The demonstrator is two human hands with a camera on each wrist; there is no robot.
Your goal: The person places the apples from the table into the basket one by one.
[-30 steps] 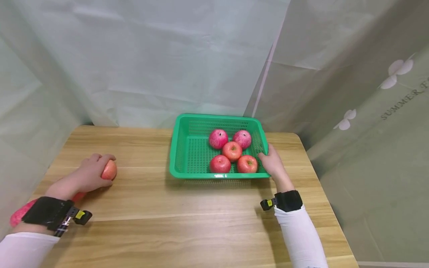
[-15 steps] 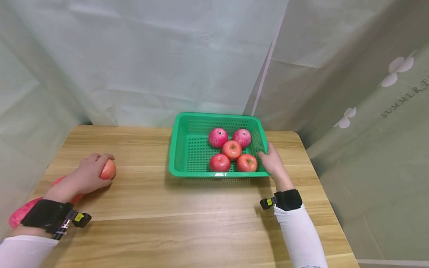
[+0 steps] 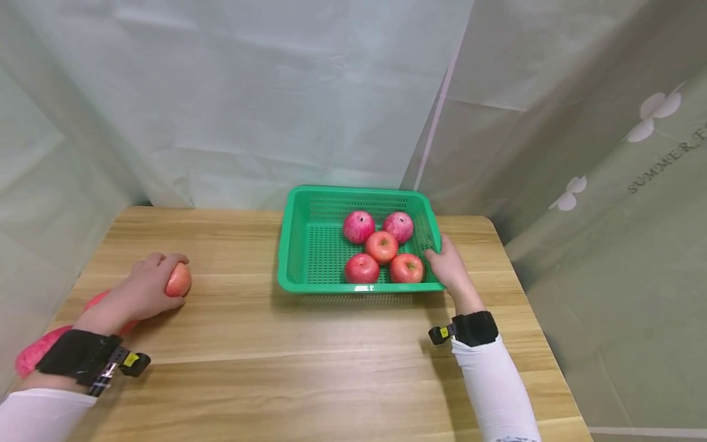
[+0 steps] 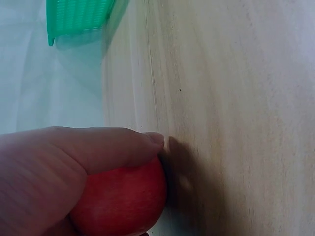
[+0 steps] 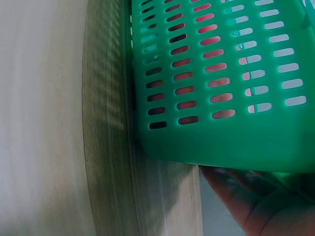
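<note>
On the left of the table, my left hand [image 3: 148,288] grips a red apple [image 3: 179,280], with the fingers over its far side and the thumb at its near side. The left wrist view shows the thumb lying along that apple [image 4: 123,199], close to the wood. My right hand [image 3: 450,267] holds the right rim of a green plastic basket [image 3: 283,258], thumb over the edge; the other fingers are outside, below the rim. Several red apples [image 3: 382,247] sit in the basket's right half. Through the slots of the basket wall [image 5: 226,142], red patches show in the right wrist view.
More red fruit [image 3: 41,351] lies beneath and beside my left forearm, partly hidden by it. The wooden table [image 3: 309,368] ends at a pale hanging sheet [image 3: 248,110] behind the basket. A printed curtain [image 3: 624,258] hangs along the right side.
Both hands keep their hold and stay nearly in place. The whole view has shifted very slightly; the basket and apples look unmoved.
</note>
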